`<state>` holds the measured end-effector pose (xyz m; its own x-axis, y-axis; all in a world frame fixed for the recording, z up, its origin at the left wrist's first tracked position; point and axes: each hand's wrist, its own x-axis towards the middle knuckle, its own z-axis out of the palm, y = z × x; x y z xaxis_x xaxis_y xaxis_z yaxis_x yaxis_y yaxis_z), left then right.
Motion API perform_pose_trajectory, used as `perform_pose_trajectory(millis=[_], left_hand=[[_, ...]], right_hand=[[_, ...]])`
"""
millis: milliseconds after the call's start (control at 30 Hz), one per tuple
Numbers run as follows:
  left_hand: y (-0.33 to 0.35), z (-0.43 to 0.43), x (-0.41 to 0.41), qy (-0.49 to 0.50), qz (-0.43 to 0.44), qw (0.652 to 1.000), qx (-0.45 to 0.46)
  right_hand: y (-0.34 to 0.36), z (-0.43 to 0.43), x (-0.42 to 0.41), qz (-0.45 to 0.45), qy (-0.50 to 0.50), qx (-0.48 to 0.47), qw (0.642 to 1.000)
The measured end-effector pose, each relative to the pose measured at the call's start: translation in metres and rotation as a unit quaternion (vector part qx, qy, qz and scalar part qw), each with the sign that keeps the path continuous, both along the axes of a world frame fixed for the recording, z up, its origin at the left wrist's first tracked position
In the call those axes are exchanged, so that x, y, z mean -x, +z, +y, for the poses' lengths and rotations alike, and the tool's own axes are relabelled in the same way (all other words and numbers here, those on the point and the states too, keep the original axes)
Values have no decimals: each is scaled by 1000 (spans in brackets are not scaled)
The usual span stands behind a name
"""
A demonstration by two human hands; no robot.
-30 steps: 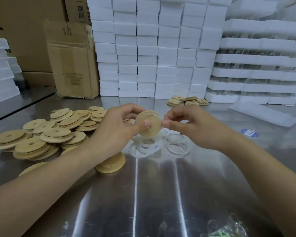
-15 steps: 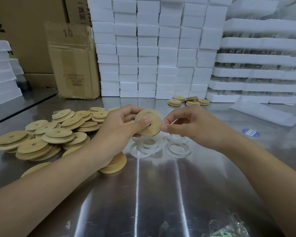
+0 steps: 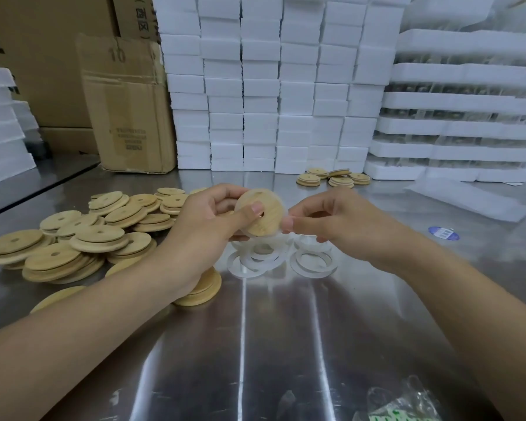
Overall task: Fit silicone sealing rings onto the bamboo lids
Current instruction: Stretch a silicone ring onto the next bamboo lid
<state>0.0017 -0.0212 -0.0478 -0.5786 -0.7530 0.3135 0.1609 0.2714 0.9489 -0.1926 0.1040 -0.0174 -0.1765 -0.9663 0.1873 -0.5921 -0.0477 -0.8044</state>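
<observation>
Both bare forearms extend forward from the lower corners and converge at centre. The left hand [image 3: 207, 229] grips the bamboo lid [image 3: 269, 221], thumb across its face, fingers curled behind. The right hand [image 3: 343, 226] has curled fingers, with thumb and forefinger pinching the lid's right rim.

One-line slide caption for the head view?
Left hand grips a round bamboo lid; right hand pinches its edge above white silicone rings on the steel table.
</observation>
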Motion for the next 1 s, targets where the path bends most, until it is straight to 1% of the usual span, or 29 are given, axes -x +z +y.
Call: perform_pose_trajectory(millis=[233,400,533,600,700,833,900,1000], left_hand=[[1,1,0,-22,2,1000,-16],[3,-2,-2,-14,17,1000,-1],[2,-2,-1,-5,21,1000,6],[2,-2,0,-5,20,1000,8],[4,-4,-2,-7,26,999,-22],[5,-3,-2,-17,35,995,-88],[3,-1,-1,-21,32,994,-103],[4,-2,0,-32,43,992,-111]], right_hand=[[0,-1,6,-26,1,-32,999],[-2,-1,1,-40,-11,-4,999],[-4,-2,-10,-41,25,-6,999],[-7,-3,-14,-38,27,-10,999],[-9,-7,-14,-48,8,-20,999],[-6,-7,-10,-51,17,-42,998],[-4,-7,-9,-52,26,-53,997],[-3,-4,-9,-52,25,-46,997]])
